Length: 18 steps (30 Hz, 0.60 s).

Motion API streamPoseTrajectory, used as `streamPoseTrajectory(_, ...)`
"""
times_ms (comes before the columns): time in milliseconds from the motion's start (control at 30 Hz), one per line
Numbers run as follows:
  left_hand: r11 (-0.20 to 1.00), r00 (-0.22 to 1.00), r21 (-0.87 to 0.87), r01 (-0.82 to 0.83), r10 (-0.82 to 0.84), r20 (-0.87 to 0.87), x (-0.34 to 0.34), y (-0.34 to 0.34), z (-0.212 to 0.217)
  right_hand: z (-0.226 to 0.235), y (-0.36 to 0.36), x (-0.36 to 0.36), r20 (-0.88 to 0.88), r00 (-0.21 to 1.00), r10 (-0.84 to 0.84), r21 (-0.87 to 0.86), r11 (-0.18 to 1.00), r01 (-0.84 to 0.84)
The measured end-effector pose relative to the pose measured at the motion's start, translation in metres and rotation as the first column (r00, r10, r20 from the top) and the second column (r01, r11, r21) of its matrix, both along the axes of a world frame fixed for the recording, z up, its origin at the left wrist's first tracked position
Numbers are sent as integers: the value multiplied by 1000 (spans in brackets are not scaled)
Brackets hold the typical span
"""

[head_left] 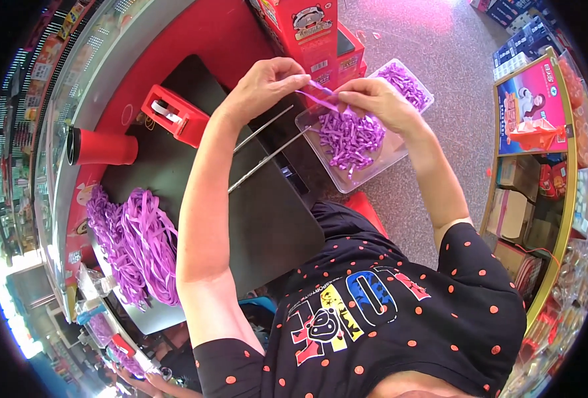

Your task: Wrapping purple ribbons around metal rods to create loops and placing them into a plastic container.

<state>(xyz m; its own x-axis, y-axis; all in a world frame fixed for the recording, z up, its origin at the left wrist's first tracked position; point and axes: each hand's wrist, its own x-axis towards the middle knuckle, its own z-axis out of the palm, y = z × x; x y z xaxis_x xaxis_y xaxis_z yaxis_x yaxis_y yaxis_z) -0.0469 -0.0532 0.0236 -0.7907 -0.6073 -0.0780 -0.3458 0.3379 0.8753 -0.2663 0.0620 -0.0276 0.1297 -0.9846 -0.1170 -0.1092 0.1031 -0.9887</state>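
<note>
Single view, taken from your head and facing steeply down, close over your own chest and arms. Your forearms rise from the lower edge toward the left hand (265, 83) and right hand (373, 99) near the top centre. The fisheye lens bends the counter (194, 33) at left and the shelf (559, 219) at right toward the dark round rim.

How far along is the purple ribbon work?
Done: a clear plastic tray already holds a heap of short purple ribbon pieces. In hand: left hand and right hand pinch one purple ribbon strip between them above the tray. Left: a large pile of long purple ribbon lies untouched on the black mat.
</note>
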Motion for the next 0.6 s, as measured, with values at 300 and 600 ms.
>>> streamPoseTrajectory(300, 961, 966, -272, -52, 117, 229, 55, 3, -1, -50, -12, 69, 321, 943, 91, -11, 996, -93)
streamPoseTrajectory(600, 856, 949, -512, -78, 222, 226, 62, 33, -5, -64, 9, 120, 526, 847, -81, 71, 996, 52)
